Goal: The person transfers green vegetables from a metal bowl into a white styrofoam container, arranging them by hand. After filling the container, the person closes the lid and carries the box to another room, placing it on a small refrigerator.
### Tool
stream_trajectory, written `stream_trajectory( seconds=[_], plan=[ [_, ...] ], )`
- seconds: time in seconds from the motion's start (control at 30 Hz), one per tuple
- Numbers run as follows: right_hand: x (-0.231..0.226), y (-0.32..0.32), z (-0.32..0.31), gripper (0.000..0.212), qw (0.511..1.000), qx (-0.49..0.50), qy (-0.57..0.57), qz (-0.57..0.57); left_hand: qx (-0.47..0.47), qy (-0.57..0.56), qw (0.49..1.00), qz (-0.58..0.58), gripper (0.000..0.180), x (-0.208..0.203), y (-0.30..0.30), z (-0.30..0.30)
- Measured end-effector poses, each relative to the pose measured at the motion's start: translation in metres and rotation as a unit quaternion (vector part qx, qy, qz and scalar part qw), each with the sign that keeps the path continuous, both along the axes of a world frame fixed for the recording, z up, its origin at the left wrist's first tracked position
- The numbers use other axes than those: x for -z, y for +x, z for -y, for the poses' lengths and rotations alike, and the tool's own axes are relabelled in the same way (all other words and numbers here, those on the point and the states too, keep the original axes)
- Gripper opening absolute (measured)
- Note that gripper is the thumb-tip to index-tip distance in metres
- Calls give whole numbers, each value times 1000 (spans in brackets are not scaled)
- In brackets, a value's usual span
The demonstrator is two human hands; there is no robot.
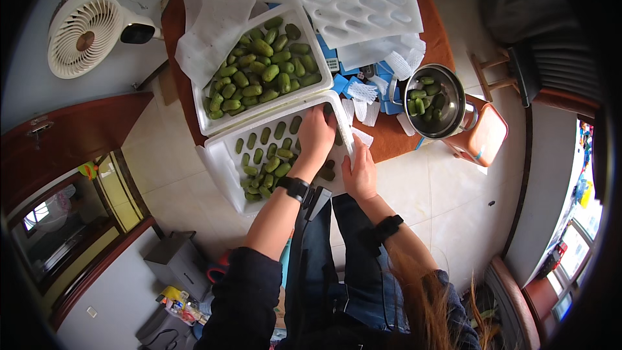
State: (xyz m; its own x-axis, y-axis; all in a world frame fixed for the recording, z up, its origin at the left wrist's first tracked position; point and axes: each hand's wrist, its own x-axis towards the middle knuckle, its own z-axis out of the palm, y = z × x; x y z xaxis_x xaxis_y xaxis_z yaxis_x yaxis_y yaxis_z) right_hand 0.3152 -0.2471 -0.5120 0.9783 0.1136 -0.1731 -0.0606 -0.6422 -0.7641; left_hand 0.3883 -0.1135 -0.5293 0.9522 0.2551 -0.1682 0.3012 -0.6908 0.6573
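A white foam box stands at the table's near edge. Green oval fruits lie in it, some spaced in rows, others heaped toward its near left. My left hand reaches down inside, near the far right corner; its fingertips are hidden, so whatever they hold cannot be made out. At the box's right wall, my right hand grips the rim, thumb on the near side and fingers along the outside. Behind it, a second white foam box holds a large heap of the same fruits. Both wrists wear black bands.
A steel pot with several fruits stands at the right. White moulded trays lie at the back; foam netting sleeves and blue pieces are scattered beside the boxes. A white sheet drapes over the far box. A fan stands left.
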Motion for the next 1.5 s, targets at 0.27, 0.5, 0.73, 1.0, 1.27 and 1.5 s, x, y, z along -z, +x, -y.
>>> stream_trajectory(
  seconds=[0.27, 0.5, 0.73, 1.0, 1.27, 1.5],
  plan=[
    [3, 1, 0, 57, 1000, 1, 10, 27, -111, -354, 917, -151, 27, -33, -21, -31],
    [3, 1, 0, 60, 1000, 10, 10, 18, -66, -463, 865, -180, 27, -61, -56, -60],
    [5, 0, -2, 60, 999, 17, 23, 24, 125, -61, 988, -70, 30, -32, -62, -31],
    [9, -2, -1, 59, 999, 1, 15, 33, 41, 4, 996, 75, 32, -70, -29, -75],
    [-34, 24, -18, 61, 984, -6, 33, 175, 139, 180, 972, 54, 33, -68, 43, -158],
    [-40, 137, -112, 38, 977, -94, -102, 163, 84, 81, 990, 80, 29, -73, 20, -167]
  ],
)
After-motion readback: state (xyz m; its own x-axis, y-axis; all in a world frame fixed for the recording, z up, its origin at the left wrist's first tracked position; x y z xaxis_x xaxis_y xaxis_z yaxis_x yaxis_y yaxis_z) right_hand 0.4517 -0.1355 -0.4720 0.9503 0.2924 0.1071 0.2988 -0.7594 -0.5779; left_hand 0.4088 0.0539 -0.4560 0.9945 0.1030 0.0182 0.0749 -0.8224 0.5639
